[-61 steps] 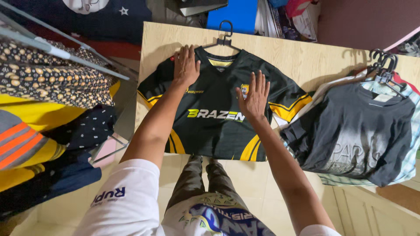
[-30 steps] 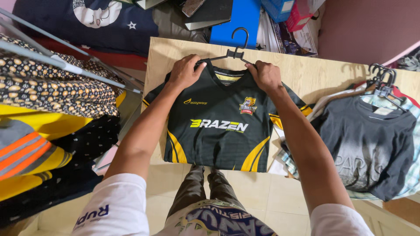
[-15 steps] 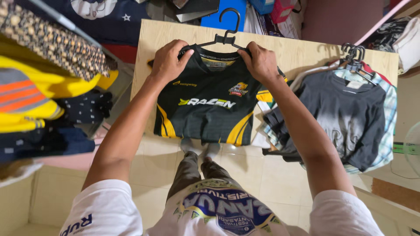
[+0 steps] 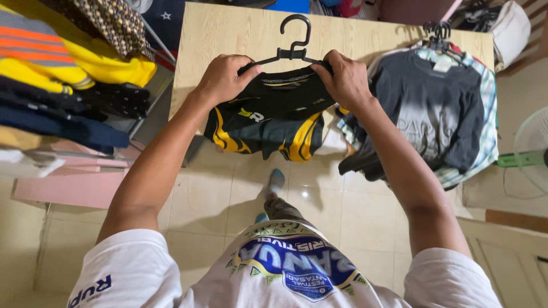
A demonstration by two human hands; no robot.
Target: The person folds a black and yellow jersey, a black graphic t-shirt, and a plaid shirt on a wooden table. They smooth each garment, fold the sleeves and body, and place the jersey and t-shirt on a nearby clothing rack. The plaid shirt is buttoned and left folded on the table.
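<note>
Head view, left hand (image 4: 224,78) and right hand (image 4: 347,78) both clenched on a bunched black-and-yellow jersey (image 4: 268,122), black hanger (image 4: 291,45) between them, grey T-shirt (image 4: 434,108) beside the right hand.

Black hanger (image 4: 292,43): both arms covered by the left hand (image 4: 224,77) and right hand (image 4: 347,80); only hook and centre visible. Black-and-yellow jersey (image 4: 268,117): bunched, chest print mostly folded under. Stacked garments (image 4: 63,74), 9 o'clock: cut by the left edge. Fan (image 4: 534,151), 3 o'clock: cut by the right edge. Grey shirt (image 4: 436,108): print blurred; garments beneath mostly covered.
</note>
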